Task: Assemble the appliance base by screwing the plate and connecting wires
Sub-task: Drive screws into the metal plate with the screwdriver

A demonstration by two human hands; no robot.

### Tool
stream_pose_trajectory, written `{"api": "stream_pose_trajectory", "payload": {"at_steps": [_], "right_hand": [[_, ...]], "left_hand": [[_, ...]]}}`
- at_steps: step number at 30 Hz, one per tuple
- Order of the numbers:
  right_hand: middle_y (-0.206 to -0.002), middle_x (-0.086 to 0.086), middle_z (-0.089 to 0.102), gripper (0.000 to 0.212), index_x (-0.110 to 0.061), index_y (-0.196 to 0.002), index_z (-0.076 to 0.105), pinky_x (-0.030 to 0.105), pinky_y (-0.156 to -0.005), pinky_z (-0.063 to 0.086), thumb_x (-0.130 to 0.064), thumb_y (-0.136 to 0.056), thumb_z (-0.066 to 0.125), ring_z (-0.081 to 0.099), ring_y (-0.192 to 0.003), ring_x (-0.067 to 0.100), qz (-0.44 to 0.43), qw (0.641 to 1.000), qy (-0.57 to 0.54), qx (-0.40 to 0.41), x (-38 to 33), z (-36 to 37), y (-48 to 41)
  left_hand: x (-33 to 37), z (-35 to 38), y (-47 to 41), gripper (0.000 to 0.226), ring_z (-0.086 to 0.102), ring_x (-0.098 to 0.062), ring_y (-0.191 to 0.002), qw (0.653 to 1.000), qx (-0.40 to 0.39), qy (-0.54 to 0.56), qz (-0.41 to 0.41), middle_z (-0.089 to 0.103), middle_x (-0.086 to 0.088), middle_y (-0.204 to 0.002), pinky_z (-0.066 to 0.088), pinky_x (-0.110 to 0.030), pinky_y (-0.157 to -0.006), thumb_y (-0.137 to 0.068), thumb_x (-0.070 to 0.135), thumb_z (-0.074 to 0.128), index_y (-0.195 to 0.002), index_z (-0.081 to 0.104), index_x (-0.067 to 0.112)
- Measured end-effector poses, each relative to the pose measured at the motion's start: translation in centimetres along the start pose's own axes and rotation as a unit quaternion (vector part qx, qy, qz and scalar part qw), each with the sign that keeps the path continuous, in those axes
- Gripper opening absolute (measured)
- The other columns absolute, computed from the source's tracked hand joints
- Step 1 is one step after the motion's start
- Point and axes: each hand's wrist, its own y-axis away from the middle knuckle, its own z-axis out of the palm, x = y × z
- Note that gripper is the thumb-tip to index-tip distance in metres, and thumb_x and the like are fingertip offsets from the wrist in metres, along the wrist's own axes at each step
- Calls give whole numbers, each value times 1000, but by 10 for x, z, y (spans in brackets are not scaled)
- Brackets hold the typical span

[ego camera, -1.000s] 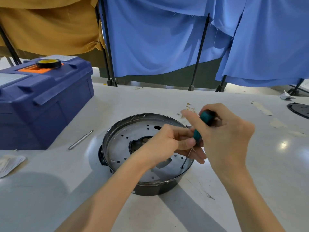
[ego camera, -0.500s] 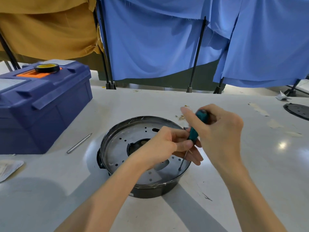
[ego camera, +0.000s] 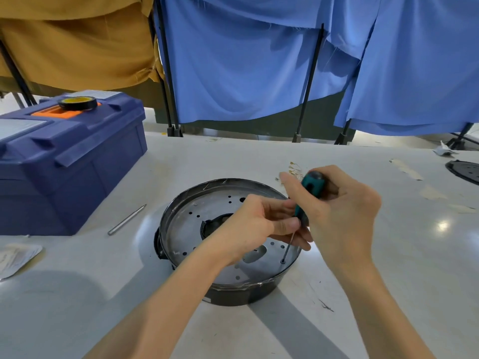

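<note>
Looking down, I have the base [ego camera: 233, 294] sitting mid-table [ego camera: 388, 268], well back from the far edge, where blue curtains [ego camera: 246, 73] hang on stands. To the left a rod [ego camera: 127, 220] lies between the base and the toolbox [ego camera: 77, 164], which fills the far-left corner with tape [ego camera: 77, 102] on its lid. A packet [ego camera: 15, 257] lies at the left edge. The widest gap is on the right, between the base and a disc [ego camera: 464, 171] at the far-right edge.

The base is a round dark tub, its wall wrapped in scuffed film. The grey plate [ego camera: 186, 229] lies inside it, dotted with holes around a central opening. My right hand [ego camera: 342, 218] curls round the screwdriver [ego camera: 312, 186] handle. My left hand [ego camera: 248, 226] pinches it lower down, thumb against fingers. The tip stands in a hole at the plate's near-right rim.
</note>
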Motion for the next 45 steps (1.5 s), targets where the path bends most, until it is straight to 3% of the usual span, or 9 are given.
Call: {"api": "stream_pose_trajectory", "payload": {"at_steps": [5,13,19,23,26,29,33,41,45], "right_hand": [[-95,-8,76,27,-19,-103,72,25,-80,59,-35,-83,64,73,-92,12,3,964,-165,-206,1,-20,-14],[-66,-6,67,26,-14,-79,69,28,-62,58,-39,-80,75,68,-61,11,-45,998,18,33,6,0,-5],[-96,-7,76,31,-22,-109,71,22,-75,59,-35,-81,66,74,-86,13,18,949,-170,-264,6,-25,-17],[-75,-11,74,13,-21,-88,72,16,-63,57,-30,-79,74,73,-69,6,16,986,-127,-104,7,-13,-6],[-66,-6,70,17,-19,-81,71,34,-63,60,-34,-80,78,70,-63,16,11,1000,-22,0,8,-1,3],[-72,-8,74,25,-23,-81,72,27,-67,60,-46,-72,78,71,-69,11,26,998,-35,-53,6,-8,-3],[-106,-8,75,35,-21,-114,70,28,-80,59,-31,-81,64,73,-95,14,35,958,-173,-225,5,-23,-12],[-77,-11,71,14,-32,-88,67,37,-72,61,-30,-80,79,71,-72,14,-14,1000,-4,7,-2,2,7],[-84,-7,76,23,-25,-95,73,29,-72,61,-32,-74,80,74,-77,13,51,986,-82,-133,-4,-13,-14]], "left_hand": [[-2,-4,2,19,71,-35,-90,1000,-17,-7,-4,74,-15,-93,55,-37,-89,-96,-1,51,-102,69,2],[0,5,-4,18,73,-30,-82,1000,-17,-21,-8,73,-15,-93,57,-27,-79,-96,-1,53,-109,65,-3],[-4,-8,2,23,71,-36,-95,999,-32,8,-15,73,-16,-100,54,-36,-91,-98,1,47,-105,68,4],[-3,-4,0,19,71,-34,-97,999,-28,23,-9,73,-16,-104,55,-32,-88,-95,4,57,-111,66,2],[-2,-1,-2,17,73,-28,-88,1000,-19,-5,-10,75,-13,-96,56,-23,-79,-94,2,57,-107,68,1],[-3,-4,-1,19,73,-30,-87,999,-30,-7,-10,75,-14,-93,56,-28,-81,-97,1,52,-103,69,2],[-5,-10,0,24,71,-34,-96,999,-41,12,-22,74,-16,-98,55,-34,-90,-99,4,47,-104,70,8],[-4,-3,-5,19,73,-30,-89,1000,-8,7,-9,75,-13,-96,56,-25,-78,-96,14,57,-107,72,9],[-4,-10,-3,22,71,-36,-93,999,-26,27,-13,74,-18,-96,56,-32,-85,-99,14,51,-101,72,7]]}}
